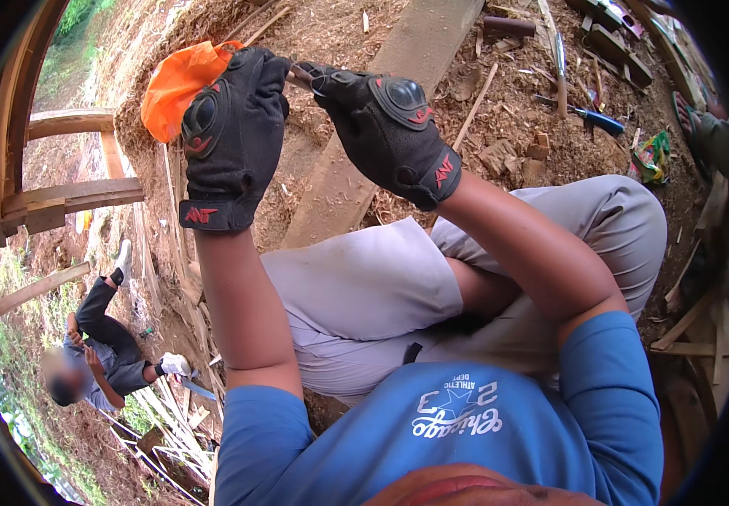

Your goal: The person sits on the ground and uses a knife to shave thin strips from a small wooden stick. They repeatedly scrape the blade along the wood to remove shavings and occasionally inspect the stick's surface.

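Note:
Both my hands wear black gloves with hard knuckle guards and are raised close together at the top of the view. My left hand (238, 135) is closed, its fingers turned away from me. A crumpled bright orange sheet (175, 88), thin like plastic or cloth, bulges out beside its knuckles and shows again above its fingers. My right hand (385, 122) is also closed, with its fingertips pointing toward the left one. Between the two, a small dark thin piece (301, 76) shows at the right fingertips; its kind is unclear.
A wide wooden plank (318, 198) lies under my hands on ground strewn with wood chips. A blue-handled tool (596, 120) and a colourful wrapper (653, 158) lie to the right. Another person (111, 346) sits at the left by a wooden frame (73, 198).

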Motion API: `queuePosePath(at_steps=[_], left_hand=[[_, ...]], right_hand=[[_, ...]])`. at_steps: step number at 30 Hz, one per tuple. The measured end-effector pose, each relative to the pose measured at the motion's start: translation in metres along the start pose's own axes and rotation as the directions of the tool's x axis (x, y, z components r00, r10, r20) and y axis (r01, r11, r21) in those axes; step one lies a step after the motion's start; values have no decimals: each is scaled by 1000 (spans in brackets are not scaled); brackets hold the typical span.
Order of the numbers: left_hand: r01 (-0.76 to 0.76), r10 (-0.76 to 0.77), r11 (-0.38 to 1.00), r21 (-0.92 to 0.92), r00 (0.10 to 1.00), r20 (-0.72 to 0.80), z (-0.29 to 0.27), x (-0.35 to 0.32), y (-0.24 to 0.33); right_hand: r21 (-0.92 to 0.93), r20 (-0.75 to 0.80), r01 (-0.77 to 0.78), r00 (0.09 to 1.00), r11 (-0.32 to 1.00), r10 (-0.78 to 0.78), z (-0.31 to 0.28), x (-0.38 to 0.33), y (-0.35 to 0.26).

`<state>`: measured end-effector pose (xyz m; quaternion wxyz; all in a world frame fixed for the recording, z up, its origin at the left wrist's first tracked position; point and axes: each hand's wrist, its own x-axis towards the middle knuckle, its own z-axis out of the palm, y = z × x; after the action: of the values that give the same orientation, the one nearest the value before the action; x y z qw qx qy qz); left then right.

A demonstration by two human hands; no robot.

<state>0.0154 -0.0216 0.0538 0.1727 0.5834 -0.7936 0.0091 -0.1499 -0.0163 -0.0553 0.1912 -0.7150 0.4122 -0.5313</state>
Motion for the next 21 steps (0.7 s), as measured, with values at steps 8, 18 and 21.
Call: queuePosePath(at_steps=[8,18,21], left_hand=[[58,-53,996,-68,996,72,-4,1,12],[-151,152,988,25,988,-20,6,3,7],[61,-52,995,-74,992,118,1,8,9]], right_hand=[[-33,37,-22,999,999,23,2,-3,2],[8,3,-4,1000,1000,4,-6,-2,-1],[-14,143,-183,973,983,183,11,-19,26]])
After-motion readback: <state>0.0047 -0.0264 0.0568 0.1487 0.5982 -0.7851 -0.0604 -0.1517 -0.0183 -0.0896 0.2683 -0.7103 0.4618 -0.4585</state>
